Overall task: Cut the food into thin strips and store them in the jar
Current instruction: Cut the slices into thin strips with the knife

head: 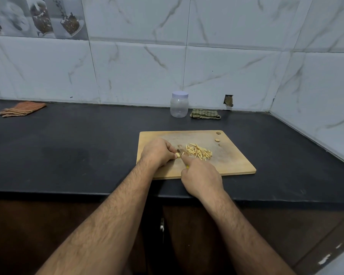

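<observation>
Food [178,155] sits on the board [234,163], a small pale piece mostly hidden under the left hand [157,151], whose curled fingers [172,149] pinch it. Cut strips [199,151] lie piled just right of it. The right hand [202,178] grips a knife [180,151]; only the blade tip and a sliver of yellow handle show. The jar [179,104], lid on, stands on the bench [68,147] behind the board.

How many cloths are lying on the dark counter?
2. The orange striped cloth lies far left by the wall. The green checked cloth lies just right of the jar, behind the cutting board. None seem hidden.
</observation>
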